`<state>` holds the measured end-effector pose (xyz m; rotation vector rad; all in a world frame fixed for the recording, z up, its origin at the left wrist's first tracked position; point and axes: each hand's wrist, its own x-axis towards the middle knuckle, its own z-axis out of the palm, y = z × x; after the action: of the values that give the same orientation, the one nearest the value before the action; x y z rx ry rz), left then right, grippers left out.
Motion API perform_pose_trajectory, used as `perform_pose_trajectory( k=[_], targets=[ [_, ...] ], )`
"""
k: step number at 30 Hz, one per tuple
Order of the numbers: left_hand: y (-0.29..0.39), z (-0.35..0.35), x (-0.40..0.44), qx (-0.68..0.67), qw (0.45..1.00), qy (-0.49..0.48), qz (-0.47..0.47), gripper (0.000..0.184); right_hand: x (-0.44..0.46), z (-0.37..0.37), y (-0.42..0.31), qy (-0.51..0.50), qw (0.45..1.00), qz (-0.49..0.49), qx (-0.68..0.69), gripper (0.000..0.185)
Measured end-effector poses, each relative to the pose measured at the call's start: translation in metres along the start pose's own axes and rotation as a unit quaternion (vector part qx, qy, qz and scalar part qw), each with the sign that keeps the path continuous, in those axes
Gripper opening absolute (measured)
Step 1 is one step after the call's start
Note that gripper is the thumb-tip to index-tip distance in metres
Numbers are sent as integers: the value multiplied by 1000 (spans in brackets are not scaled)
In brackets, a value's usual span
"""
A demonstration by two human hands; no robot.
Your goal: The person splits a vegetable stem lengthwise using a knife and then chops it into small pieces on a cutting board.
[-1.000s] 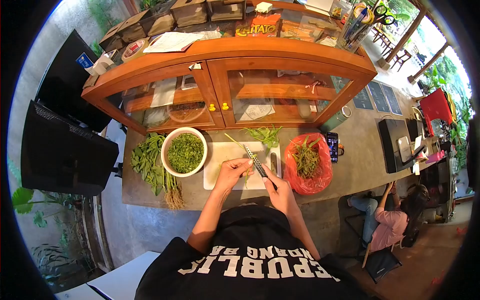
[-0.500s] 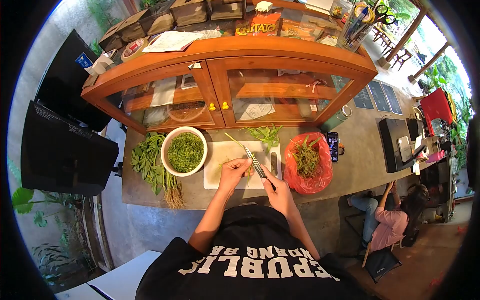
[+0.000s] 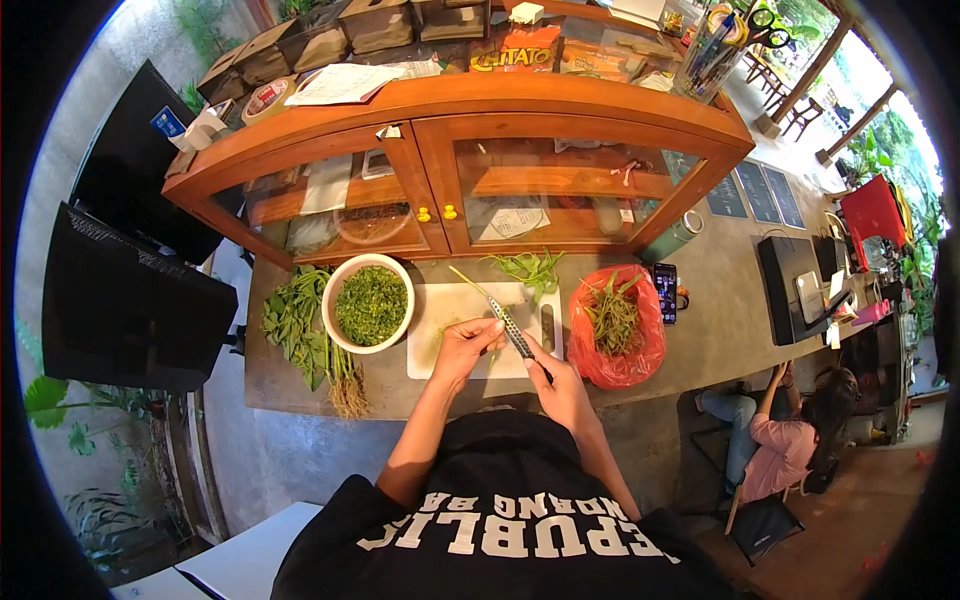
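Over the white cutting board [image 3: 430,310], my right hand [image 3: 557,385] grips a knife [image 3: 515,332] with a patterned dark-and-white handle. My left hand [image 3: 465,350] is closed in a pinch beside it, on a thin green stem [image 3: 470,281] that slants up and left past the knife. Leafy greens [image 3: 530,268] lie at the board's top edge. A white bowl [image 3: 369,345] of chopped greens stands left of the board, partly over a rooted bunch of leafy stems [image 3: 300,335]. To the right sits a red plastic bag [image 3: 650,345] holding loose stems and leaves.
A wooden cabinet [image 3: 430,240] with glass doors stands behind the board. Right of the bag are a phone [image 3: 665,295] and a green bottle [image 3: 680,235]. Another person [image 3: 785,445] sits at the lower right. Dark monitors [image 3: 140,300] stand at the left.
The fingers of my left hand have shifted slightly beside the knife. A short green piece below them has dropped lower toward the board. The bowl and bag have not moved.
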<state>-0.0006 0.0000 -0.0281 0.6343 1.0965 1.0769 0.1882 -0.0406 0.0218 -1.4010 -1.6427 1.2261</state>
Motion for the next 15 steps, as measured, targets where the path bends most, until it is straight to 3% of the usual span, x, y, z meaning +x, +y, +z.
perform_pose_trajectory(
  k=[5, 11, 15],
  targets=[
    [-15, -2, 5, -25, 1000, -15, -3, 19, 3, 0, -11, -7, 999, 41, -7, 42],
    [-11, -2, 6, -52, 999, 1, 3, 19, -1, 8, 12, 4, 1000, -13, 13, 45],
    [-15, -2, 6, -65, 998, 3, 9, 19, -1, 3, 3, -8, 1000, 11, 3, 46]
  ],
)
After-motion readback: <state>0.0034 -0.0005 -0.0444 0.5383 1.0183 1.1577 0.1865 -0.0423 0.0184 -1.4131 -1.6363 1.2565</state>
